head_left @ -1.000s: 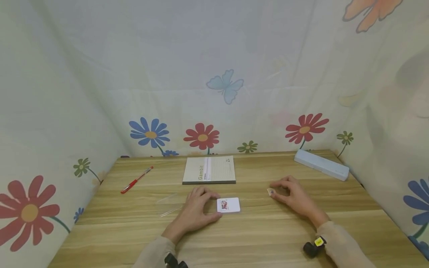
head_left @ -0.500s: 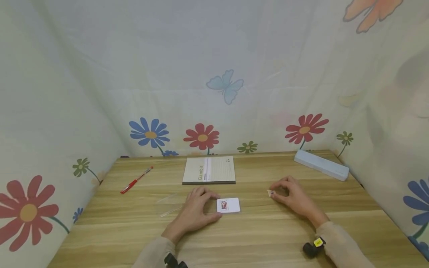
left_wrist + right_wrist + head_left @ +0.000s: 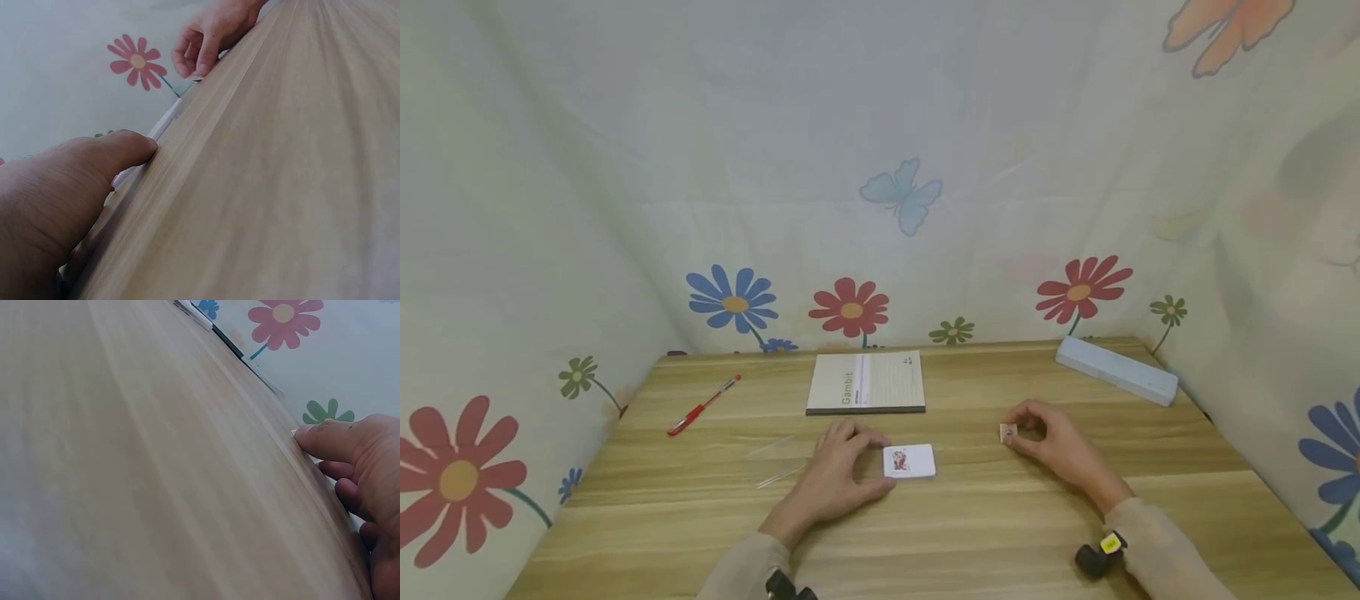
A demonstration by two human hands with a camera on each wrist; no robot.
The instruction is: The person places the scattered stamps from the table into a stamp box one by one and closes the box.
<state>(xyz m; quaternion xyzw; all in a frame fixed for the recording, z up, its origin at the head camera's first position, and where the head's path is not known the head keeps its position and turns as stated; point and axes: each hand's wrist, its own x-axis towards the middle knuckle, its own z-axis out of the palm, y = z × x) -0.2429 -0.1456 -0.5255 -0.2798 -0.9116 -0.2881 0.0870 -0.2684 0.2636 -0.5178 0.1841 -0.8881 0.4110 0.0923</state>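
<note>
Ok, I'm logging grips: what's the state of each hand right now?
Left hand: closed, holding the white card at its edges.
Right hand: closed, pinching a small printed square.

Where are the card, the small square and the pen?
card [image 3: 913, 461]: head view, white area just right of the red print.
small square [image 3: 1005, 431]: head view, exposed face beside the right thumb.
pen [image 3: 703, 406]: head view, mid-length on the barrel.
</note>
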